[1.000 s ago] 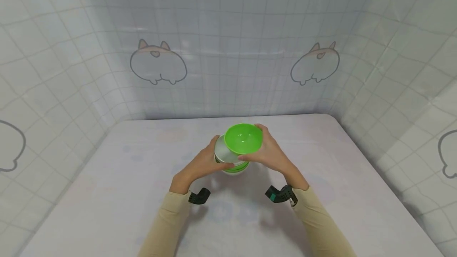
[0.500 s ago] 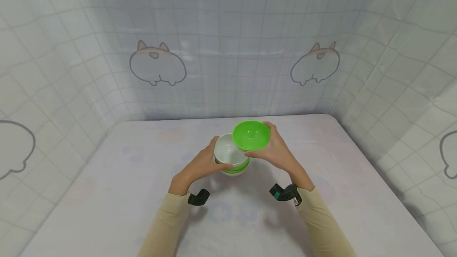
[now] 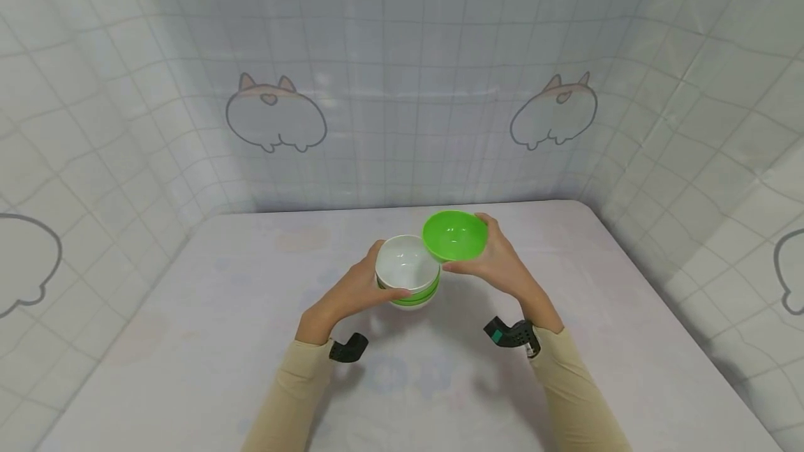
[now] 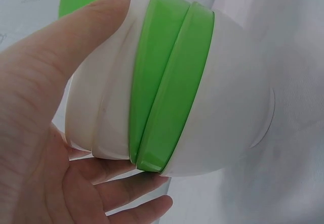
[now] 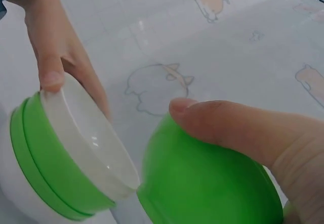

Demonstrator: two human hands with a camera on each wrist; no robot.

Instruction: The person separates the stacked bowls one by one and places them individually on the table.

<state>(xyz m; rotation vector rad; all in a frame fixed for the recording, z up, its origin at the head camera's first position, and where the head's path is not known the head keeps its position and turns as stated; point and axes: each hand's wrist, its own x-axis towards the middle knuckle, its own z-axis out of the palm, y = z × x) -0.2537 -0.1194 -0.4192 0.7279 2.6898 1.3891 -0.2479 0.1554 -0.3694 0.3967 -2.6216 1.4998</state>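
My left hand (image 3: 352, 291) grips a stack of nested bowls by its upper part, thumb on the near side. A white bowl (image 3: 407, 261) is on top, its hollow facing up. Below the white rims, green bowls (image 4: 174, 82) form a band, and the lowest bowl (image 4: 233, 97) is white. A separate green bowl (image 3: 455, 236) is in my right hand (image 3: 502, 267), which holds it between thumb and fingers. That bowl is tilted and just up and right of the stack; in the right wrist view its edge comes right up to the white rim.
A pale cloth (image 3: 402, 396) covers the table under the hands. Grid-patterned curtains (image 3: 414, 124) with cartoon animal drawings rise behind it and at both sides. Dark bands (image 3: 515, 335) sit on both wrists.
My right hand has moved the green bowl to the right, from over the stack to beside it, uncovering the white bowl on top. My left hand has hardly moved.
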